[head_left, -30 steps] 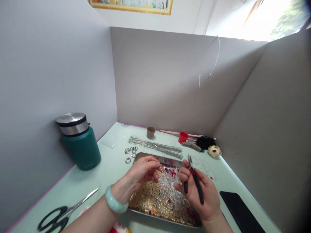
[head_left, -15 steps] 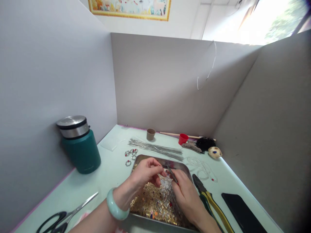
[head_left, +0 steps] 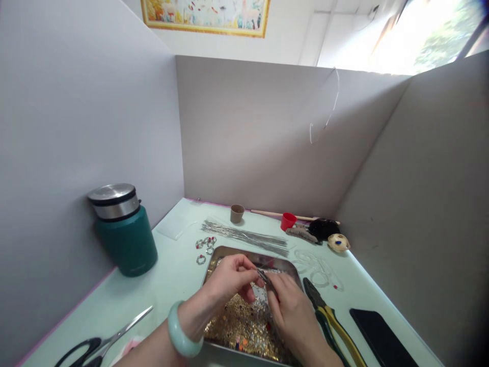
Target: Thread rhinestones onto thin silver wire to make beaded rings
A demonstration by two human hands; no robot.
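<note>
Holds small pliers [head_left: 270,284] above the upper middle of a metal tray [head_left: 229,251], aiming their jaws toward eleven. Has the right hand [head_left: 292,303] closed round their handles, mostly hiding them. Brings the jaws right up to the fingertips of the left hand [head_left: 233,280], with thumb and forefinger there drawn close together and the other fingers loosely curled. Cannot make out anything between those fingertips, nor tell the gap of the jaws.

Seems to be at a fine gripping or bending step, judging by the meeting of tips and fingers. Probably calls next for a steady left pinch and a small squeeze or turn on the right, sparing the fingertips.

Below, has mostly gold beads [head_left: 237,318] spread in the tray. Outward from the tray's middle, has beaded rings [head_left: 209,239] toward eleven, a bundle of thin wires [head_left: 246,237] at twelve, a coil of clear cord [head_left: 319,278] at two and green-and-yellow pliers [head_left: 324,308] at three. Farther out, has scissors [head_left: 110,341] between eight and nine, a teal flask [head_left: 128,244] at ten and a red cup [head_left: 288,221] at one.
</note>
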